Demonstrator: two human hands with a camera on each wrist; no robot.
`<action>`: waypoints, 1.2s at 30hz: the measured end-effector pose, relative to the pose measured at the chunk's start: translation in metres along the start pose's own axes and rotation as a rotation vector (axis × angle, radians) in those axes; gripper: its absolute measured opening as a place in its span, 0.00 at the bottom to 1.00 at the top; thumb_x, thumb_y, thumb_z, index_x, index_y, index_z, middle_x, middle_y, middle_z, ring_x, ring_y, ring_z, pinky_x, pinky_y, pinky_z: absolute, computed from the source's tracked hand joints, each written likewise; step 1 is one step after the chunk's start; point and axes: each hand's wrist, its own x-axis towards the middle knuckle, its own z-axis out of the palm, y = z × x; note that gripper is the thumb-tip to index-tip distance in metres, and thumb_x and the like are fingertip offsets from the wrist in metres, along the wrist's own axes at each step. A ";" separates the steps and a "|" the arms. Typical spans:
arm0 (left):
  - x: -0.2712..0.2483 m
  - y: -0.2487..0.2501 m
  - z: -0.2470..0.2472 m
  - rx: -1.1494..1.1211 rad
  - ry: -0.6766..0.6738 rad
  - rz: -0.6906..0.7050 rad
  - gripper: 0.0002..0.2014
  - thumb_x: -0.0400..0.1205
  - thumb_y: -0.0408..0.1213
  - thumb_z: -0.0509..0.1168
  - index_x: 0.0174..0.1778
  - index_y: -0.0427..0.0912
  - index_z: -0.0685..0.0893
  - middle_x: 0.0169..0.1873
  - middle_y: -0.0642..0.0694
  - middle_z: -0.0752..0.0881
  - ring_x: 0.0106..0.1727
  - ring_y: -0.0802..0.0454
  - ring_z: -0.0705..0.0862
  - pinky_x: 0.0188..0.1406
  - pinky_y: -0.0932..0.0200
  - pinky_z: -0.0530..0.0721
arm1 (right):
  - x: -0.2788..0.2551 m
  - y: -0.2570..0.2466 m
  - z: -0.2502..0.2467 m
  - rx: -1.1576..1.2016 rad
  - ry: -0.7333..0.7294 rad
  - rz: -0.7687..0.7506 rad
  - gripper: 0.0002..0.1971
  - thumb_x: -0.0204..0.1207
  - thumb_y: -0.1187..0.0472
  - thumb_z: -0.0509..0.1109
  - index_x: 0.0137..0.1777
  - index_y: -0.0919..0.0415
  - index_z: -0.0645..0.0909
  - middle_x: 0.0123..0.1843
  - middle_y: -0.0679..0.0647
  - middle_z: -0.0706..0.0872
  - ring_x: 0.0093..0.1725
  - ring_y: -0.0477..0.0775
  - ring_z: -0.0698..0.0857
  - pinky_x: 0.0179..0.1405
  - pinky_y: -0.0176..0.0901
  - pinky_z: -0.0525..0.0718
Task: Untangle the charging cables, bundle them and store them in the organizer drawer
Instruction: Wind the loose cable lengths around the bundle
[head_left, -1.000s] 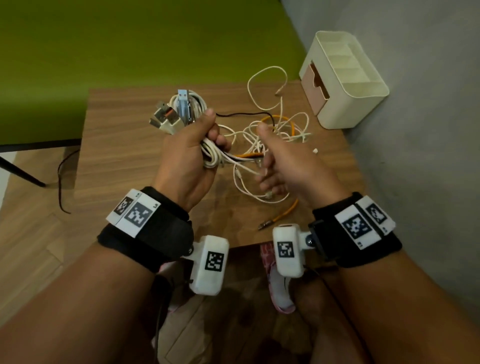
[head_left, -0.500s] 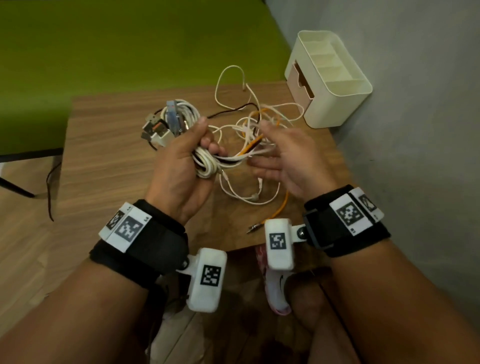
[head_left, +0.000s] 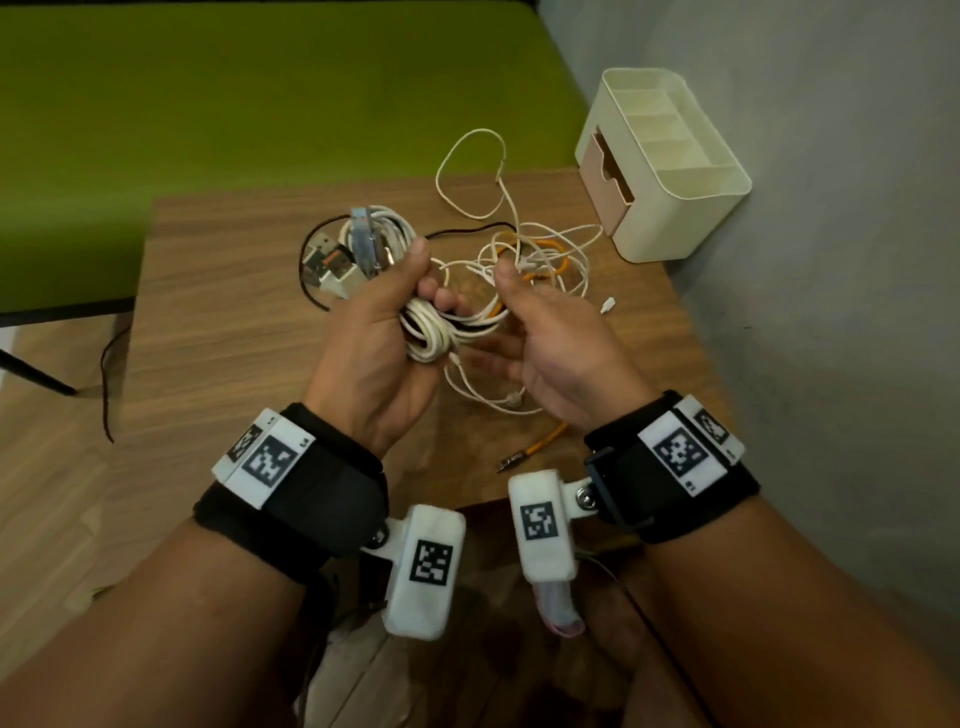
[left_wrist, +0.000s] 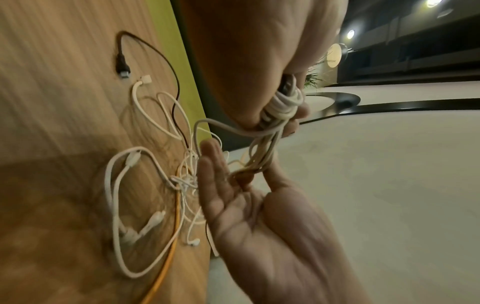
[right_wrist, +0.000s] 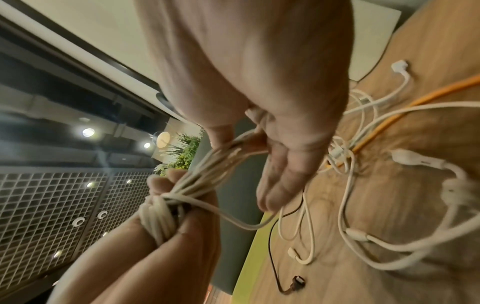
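A coiled bundle of white charging cables (head_left: 423, 332) is clenched in the left hand (head_left: 374, 353), held above the wooden table (head_left: 218, 312), with USB plugs (head_left: 332, 262) sticking out past the thumb. Several strands running from the bundle are pinched between the thumb and forefinger of the right hand (head_left: 550, 348), whose other fingers (left_wrist: 210, 170) are held out straight. A loose tangle of white cables, an orange cable (head_left: 545, 444) and a black cable (head_left: 467, 231) is left on the table. The cream organizer (head_left: 680, 208) is set at the table's far right corner, its pink drawer (head_left: 605, 174) partly open.
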 end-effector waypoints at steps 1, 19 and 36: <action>-0.002 -0.003 0.002 0.013 -0.014 -0.032 0.19 0.87 0.36 0.58 0.28 0.41 0.76 0.21 0.50 0.76 0.25 0.58 0.78 0.34 0.65 0.84 | 0.001 0.000 0.000 0.081 0.014 -0.040 0.20 0.86 0.53 0.64 0.63 0.73 0.78 0.52 0.68 0.88 0.43 0.57 0.91 0.54 0.54 0.88; 0.001 -0.016 -0.004 0.173 0.005 -0.298 0.19 0.83 0.29 0.62 0.70 0.31 0.78 0.34 0.46 0.79 0.25 0.61 0.75 0.25 0.69 0.78 | -0.006 0.001 -0.007 -0.471 0.056 -0.299 0.10 0.87 0.62 0.61 0.63 0.58 0.82 0.49 0.61 0.91 0.36 0.52 0.90 0.33 0.44 0.88; 0.003 -0.010 -0.010 0.221 -0.217 -0.402 0.12 0.78 0.31 0.65 0.57 0.36 0.81 0.38 0.44 0.75 0.27 0.60 0.71 0.26 0.68 0.73 | 0.000 -0.010 -0.026 -0.393 -0.128 -0.310 0.26 0.73 0.55 0.67 0.71 0.62 0.80 0.82 0.48 0.71 0.81 0.45 0.69 0.82 0.55 0.67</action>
